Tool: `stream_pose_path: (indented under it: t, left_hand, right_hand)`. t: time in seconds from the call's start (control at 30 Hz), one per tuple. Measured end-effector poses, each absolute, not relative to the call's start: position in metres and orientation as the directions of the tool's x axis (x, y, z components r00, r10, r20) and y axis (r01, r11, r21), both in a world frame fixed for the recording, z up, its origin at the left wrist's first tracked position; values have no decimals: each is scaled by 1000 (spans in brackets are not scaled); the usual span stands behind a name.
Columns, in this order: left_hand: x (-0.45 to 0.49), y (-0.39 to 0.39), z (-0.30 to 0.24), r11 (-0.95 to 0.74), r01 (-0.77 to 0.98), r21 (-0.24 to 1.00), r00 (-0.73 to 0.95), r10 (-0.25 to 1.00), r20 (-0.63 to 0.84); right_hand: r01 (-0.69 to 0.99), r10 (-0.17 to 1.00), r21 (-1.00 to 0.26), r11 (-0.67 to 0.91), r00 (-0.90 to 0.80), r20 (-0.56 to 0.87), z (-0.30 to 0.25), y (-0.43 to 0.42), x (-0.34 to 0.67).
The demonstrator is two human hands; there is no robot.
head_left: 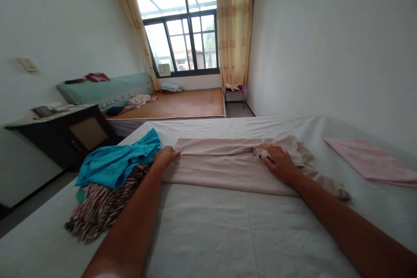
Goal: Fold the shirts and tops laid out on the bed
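Note:
A pale pinkish-beige garment [215, 167] lies stretched lengthwise on the white sheet [208, 230], with a crease running along it. At its left end, my left hand [167, 155] is closed on the edge of the cloth. My right hand [279, 164] rests on the garment's right part, fingers extended, beside a small bunched fold. Beyond that hand the cloth is crumpled and trails toward the right. Just left of my left hand sit a bright blue garment [114, 163] and a brown-and-white patterned garment [100, 204], heaped together.
A folded pink cloth [371, 160] lies on the sheet at the right, near the white wall [332, 52]. Past the sheet stands a bed with a brown mat [192, 102]. A dark cabinet [68, 132] is at the left. A small stool [233, 90] stands below the curtain.

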State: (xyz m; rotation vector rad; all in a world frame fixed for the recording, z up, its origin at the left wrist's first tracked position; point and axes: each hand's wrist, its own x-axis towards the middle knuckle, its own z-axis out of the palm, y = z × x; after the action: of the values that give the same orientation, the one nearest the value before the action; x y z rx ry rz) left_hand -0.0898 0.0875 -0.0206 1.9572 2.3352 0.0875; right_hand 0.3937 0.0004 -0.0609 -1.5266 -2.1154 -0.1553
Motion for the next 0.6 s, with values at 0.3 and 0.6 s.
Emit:
stream_pose_path:
  t: [0.3, 0.6]
  left_hand:
    - [-78, 87, -15, 86, 994, 62, -88, 996, 24]
    - [6, 86, 46, -137, 988, 71, 126, 983, 134]
  right_hand:
    - [866, 867, -237, 441, -342, 363, -59, -9, 390]
    - [830, 852, -308, 464, -324, 411, -49, -8, 400]
